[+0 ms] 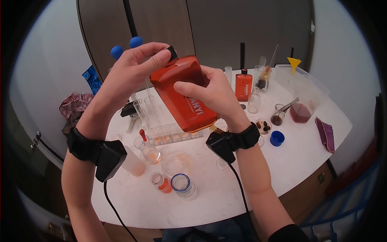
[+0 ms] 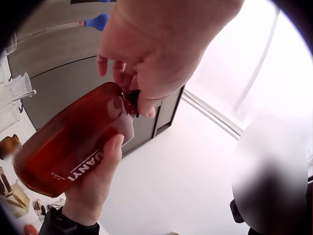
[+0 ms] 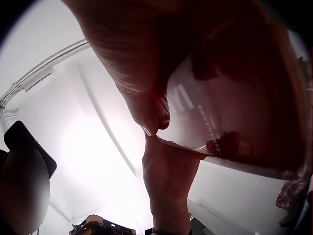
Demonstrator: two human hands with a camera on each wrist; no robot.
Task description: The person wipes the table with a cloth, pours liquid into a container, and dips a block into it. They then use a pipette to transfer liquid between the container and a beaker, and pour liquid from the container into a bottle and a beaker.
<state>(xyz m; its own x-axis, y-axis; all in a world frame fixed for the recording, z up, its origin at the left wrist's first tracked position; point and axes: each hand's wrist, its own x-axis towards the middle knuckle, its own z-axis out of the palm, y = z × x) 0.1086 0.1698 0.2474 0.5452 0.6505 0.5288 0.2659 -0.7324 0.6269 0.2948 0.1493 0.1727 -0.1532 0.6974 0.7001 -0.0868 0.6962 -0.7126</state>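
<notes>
A flat red translucent bottle (image 1: 171,94) with white lettering is held up over the table, tilted, its neck toward the upper left. My right hand (image 1: 215,92) grips its body, the thumb across the front face. At the neck, my left hand (image 1: 133,68) pinches the black cap (image 1: 172,53) between thumb and fingers. In the left wrist view the cap (image 2: 132,100) sits at the bottle's neck, partly covered by the left fingers. Red glass and the right hand (image 3: 132,58) fill much of the right wrist view.
Below the bottle stand a blue-rimmed jar (image 1: 183,187), a small flask (image 1: 161,182) with orange liquid and a beaker (image 1: 148,151) with a red-topped dropper. A second red bottle (image 1: 244,86), a blue cup (image 1: 277,138), a purple cloth (image 1: 325,134) and a plastic bin (image 1: 322,86) lie right.
</notes>
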